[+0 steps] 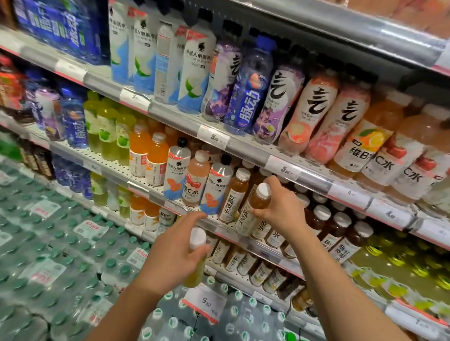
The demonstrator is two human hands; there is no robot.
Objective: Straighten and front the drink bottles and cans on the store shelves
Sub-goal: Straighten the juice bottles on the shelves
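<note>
Amber tea bottle [253,211] — tilted at the front edge of the middle shelf [148,192], white cap up | right hand [282,208] — fingers curled round its neck and shoulder | left hand [174,256] grips a yellow-green bottle [195,271] below shelf level, index finger extended toward the shelf edge | shrink-wrapped water packs [43,238] stacked lower left

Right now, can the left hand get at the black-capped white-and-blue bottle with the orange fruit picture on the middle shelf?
Probably not to grip: the left hand already holds a white-capped yellow bottle. The black-capped bottle stands unblocked at the shelf front, near its extended finger.
</note>
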